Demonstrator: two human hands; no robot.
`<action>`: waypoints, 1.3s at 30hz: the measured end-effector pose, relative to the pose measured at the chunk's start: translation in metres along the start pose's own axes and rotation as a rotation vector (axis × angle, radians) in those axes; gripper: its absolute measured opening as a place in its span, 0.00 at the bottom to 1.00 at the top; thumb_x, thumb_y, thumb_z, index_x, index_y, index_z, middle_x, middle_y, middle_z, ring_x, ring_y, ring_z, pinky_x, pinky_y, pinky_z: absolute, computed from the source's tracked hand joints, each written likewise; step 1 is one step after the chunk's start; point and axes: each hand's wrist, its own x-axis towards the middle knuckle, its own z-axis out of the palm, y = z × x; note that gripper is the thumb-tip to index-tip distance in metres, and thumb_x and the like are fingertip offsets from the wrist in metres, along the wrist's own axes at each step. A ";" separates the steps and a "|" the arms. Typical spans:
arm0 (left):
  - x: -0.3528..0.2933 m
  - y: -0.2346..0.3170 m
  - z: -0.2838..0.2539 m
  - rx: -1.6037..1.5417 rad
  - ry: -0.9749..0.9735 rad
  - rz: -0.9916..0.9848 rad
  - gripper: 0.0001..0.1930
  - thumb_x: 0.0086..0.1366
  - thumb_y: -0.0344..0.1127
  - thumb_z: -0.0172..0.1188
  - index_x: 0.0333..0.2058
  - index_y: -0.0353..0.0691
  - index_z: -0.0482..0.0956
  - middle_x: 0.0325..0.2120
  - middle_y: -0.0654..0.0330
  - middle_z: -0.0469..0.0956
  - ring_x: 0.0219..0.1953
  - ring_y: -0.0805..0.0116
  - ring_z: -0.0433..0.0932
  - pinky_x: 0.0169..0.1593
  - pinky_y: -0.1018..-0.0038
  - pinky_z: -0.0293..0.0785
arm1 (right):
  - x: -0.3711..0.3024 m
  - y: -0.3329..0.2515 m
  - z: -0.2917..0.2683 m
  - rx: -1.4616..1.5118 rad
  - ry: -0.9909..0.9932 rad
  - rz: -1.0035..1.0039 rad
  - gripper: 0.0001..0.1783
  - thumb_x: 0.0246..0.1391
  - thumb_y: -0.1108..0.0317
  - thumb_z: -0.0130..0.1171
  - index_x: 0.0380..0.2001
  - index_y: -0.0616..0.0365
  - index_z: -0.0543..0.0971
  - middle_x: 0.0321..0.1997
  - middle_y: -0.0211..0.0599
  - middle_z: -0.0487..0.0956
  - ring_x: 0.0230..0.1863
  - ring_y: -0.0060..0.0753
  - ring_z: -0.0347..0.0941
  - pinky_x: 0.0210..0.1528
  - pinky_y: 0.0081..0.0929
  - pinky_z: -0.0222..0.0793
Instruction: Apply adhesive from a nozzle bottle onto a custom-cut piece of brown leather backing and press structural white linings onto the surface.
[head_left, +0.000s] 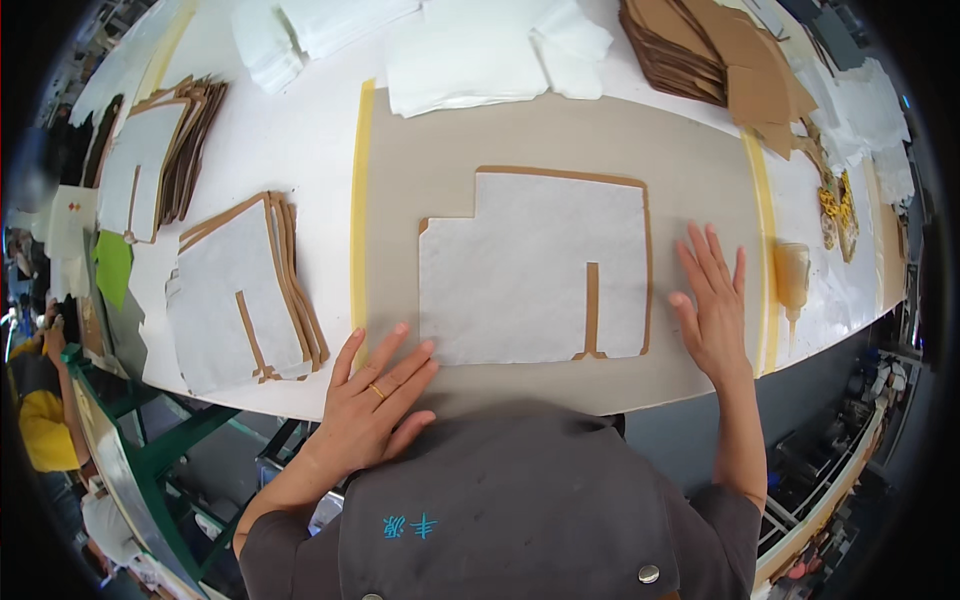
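A brown panel faced with a white sheet [520, 260] lies flat before me on a grey-beige mat [560, 130]. Brown shows along its top and right edges, and a narrow brown strip [592, 305] runs up from its lower edge. The panel's upper left corner is stepped. My left hand [378, 405], with a ring on one finger, has its fingers spread near the panel's lower left corner; whether a fingertip touches it I cannot tell. My right hand [715, 305] lies open on the mat, just right of the panel, and holds nothing.
Similar faced panels [235, 300] are stacked at the left, with another stack [160, 165] beyond. White sheets [465, 55] and brown pieces [675, 50] lie at the back. A bottle of amber liquid [792, 275] is at the right. Yellow tape [361, 200] borders the mat.
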 end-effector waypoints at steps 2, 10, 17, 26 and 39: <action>0.015 -0.003 0.002 -0.027 0.218 0.002 0.26 0.57 0.40 0.63 0.54 0.40 0.73 0.59 0.59 0.68 0.66 0.56 0.59 0.66 0.49 0.50 | 0.028 -0.008 0.003 0.210 0.086 -0.014 0.25 0.60 0.56 0.52 0.57 0.56 0.70 0.67 0.40 0.64 0.68 0.44 0.57 0.71 0.48 0.40; 0.129 -0.013 -0.014 -0.089 0.457 -0.130 0.37 0.54 0.38 0.67 0.60 0.34 0.62 0.57 0.48 0.68 0.62 0.46 0.62 0.64 0.57 0.56 | 0.121 -0.024 0.002 0.295 0.009 0.047 0.11 0.50 0.70 0.61 0.38 0.56 0.76 0.41 0.36 0.75 0.48 0.41 0.70 0.52 0.41 0.64; 0.089 -0.031 0.000 -0.641 0.621 -0.251 0.37 0.57 0.40 0.68 0.61 0.35 0.61 0.44 0.51 0.77 0.45 0.63 0.76 0.39 0.71 0.73 | 0.082 -0.047 -0.016 0.905 0.574 -0.241 0.07 0.50 0.81 0.58 0.32 0.57 0.74 0.38 0.36 0.78 0.37 0.32 0.76 0.41 0.23 0.71; -0.055 -0.068 -0.068 -0.937 0.758 -0.701 0.10 0.63 0.31 0.60 0.40 0.32 0.79 0.28 0.66 0.80 0.28 0.81 0.75 0.31 0.81 0.72 | 0.175 -0.175 -0.040 1.350 0.099 -0.280 0.14 0.52 0.71 0.63 0.41 0.59 0.74 0.31 0.34 0.80 0.38 0.24 0.77 0.40 0.24 0.71; -0.155 -0.203 -0.050 0.009 0.940 -0.905 0.23 0.62 0.30 0.58 0.57 0.38 0.70 0.46 0.54 0.76 0.45 0.64 0.74 0.47 0.68 0.69 | 0.228 -0.104 -0.001 0.652 0.578 -0.208 0.30 0.48 0.66 0.65 0.55 0.56 0.67 0.57 0.42 0.69 0.60 0.47 0.64 0.60 0.38 0.62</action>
